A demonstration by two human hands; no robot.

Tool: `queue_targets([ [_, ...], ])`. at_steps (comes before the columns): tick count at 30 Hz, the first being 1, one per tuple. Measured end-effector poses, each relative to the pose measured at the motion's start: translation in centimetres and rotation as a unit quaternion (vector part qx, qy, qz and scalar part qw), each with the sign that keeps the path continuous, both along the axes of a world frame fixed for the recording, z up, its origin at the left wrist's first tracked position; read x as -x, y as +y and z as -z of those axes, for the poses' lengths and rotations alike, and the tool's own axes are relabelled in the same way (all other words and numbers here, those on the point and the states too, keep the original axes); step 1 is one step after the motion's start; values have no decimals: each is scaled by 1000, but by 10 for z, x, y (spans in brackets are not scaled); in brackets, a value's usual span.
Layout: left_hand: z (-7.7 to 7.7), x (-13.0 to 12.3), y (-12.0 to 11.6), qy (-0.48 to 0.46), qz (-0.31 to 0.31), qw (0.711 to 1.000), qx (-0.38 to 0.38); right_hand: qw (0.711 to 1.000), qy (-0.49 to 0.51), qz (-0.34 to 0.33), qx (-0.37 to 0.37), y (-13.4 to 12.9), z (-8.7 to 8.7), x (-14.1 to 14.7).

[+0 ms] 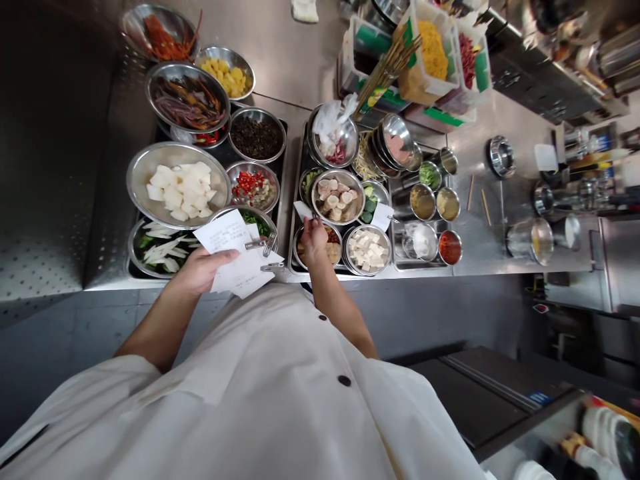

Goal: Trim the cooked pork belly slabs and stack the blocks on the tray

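Here, from my remote seat, the steel counter [280, 60] runs from ten to three o'clock. A bowl [138, 185] of white chunks [181, 191] sits at ten. Printed papers [245, 270] lie at nine, clasped under the left hand's [203, 269] thumb. Centrally, the right hand [315, 241] pinches a white slip [303, 211]. Metal clips [273, 267], probably three, edge the papers.

From my remote station, I make out matt paper slips [233, 267] and shiny metal clips [273, 267] at nine o'clock. The large bowl [143, 170] at ten is smooth, glossy metal. At twelve, I see the metal worktop [325, 57], softly sheened; at one, translucent plastic tubs [447, 84]; at six, a matt cloth jacket [280, 400].
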State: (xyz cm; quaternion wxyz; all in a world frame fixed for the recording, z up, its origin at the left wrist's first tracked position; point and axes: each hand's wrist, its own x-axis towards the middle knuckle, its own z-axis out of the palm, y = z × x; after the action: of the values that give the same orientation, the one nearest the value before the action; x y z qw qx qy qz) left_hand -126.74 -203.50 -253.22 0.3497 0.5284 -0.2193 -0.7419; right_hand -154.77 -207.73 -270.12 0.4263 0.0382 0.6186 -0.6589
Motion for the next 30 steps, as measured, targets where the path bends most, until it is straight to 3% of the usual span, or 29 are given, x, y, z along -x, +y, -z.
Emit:
queue_targets([
  [6,2,-2,1,-11,-6,1000,-9,1000,3,2,-7,3,-8,1],
  [12,-7,8,-5,8,5,1000,-4,999,3,-29,-14,-17,-25,3],
  [15,-22,13,-10,50,14,999,-7,995,-28,-90,-28,-12,-52,-4],
  [17,-35,15,-12,82,26,996,-13,983,-59,-169,-31,8,-88,-11],
  [19,-48,16,-14,117,40,992,-14,959,-39,-281,4,37,-138,-19],
  [21,-59,20,-16,164,57,985,-7,928,135,-342,61,65,-193,-26],
  [22,-62,23,-17,189,68,980,-1,898,245,-358,75,76,-218,-31],
  [24,-67,30,-18,231,91,969,10,803,450,-380,87,87,-256,-41],
  [26,-68,38,-17,254,111,961,13,710,594,-368,87,87,-273,-52],
  [27,-68,42,-16,260,115,959,11,679,638,-353,85,85,-275,-56],
  [28,-68,45,-15,262,116,958,9,662,666,-332,83,83,-273,-59],
  [30,-68,48,-11,253,112,961,10,661,686,-292,84,79,-264,-61],
])
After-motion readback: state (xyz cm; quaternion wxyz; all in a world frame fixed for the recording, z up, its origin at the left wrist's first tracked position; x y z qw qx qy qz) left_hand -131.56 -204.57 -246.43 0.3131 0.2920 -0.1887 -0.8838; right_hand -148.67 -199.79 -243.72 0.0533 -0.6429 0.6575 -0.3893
